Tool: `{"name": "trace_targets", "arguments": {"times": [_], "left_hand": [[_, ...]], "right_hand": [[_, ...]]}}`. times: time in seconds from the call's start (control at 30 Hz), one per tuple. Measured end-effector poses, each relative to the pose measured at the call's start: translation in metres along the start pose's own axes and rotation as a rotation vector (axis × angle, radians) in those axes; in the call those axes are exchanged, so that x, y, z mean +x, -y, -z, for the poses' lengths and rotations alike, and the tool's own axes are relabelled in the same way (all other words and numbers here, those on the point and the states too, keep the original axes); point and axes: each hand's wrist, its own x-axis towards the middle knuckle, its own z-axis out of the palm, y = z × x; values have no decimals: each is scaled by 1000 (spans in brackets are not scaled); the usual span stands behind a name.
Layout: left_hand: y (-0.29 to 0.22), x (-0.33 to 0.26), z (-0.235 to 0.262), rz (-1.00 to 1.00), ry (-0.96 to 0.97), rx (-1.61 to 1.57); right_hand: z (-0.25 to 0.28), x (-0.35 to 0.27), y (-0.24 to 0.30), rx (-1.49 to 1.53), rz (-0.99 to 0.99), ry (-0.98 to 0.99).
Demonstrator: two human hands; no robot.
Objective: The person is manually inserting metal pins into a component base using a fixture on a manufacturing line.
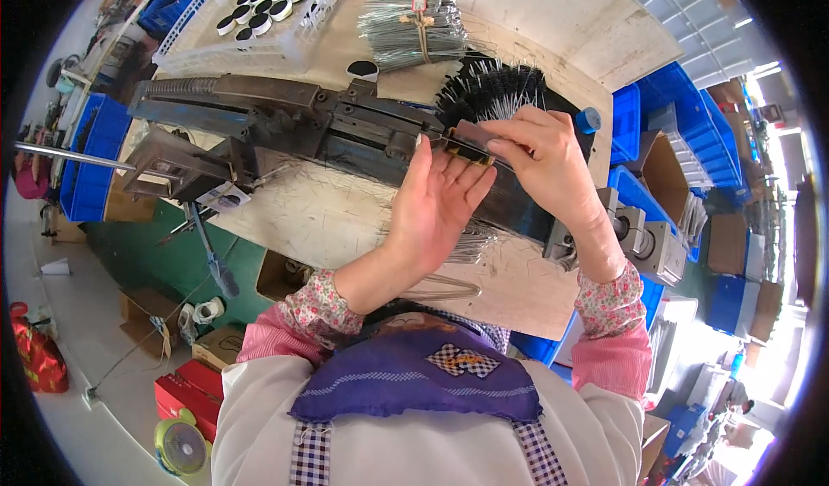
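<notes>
A long dark metal bench machine [367,127] lies across the wooden table in front of me. My left hand [429,205] is palm up at its near side, thumb raised and fingers stretched out under a small dark block with yellowish edges [469,151]. A flat brown piece [473,133] sits on top of that block. My right hand [546,153] is closed at the right end of the block, thumb and forefinger pinched together; what lies between them is hidden. Just behind the hands is a pile of black bristle brushes [496,88] with thin wire stems.
A bundle of silvery wires [414,28] lies at the back, beside a white plastic crate [298,50] with several black-and-white round pieces. Loose wires [462,246] rest under my forearms. A blue cap [588,120] stands at right; blue bins [682,123] stand beyond the table's edge.
</notes>
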Motion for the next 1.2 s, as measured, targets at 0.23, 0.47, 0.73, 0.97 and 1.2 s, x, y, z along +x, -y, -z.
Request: {"name": "trace_targets", "arguments": {"times": [0.23, 0.47, 0.73, 0.97, 1.2], "left_hand": [[1, 11, 0, 19, 6, -39], [6, 9, -5, -65, -12, -94], [66, 16, 23, -70, 68, -192], [65, -5, 27, 67, 19, -106], [57, -11, 36, 6, 227, -167]], "right_hand": [[9, 3, -5, -67, 15, 78], [19, 16, 14, 154, 34, -119], [9, -59, 13, 810, -350, -153], [18, -80, 23, 526, -88, -61], [-3, -82, 45, 65, 2, -171]]}}
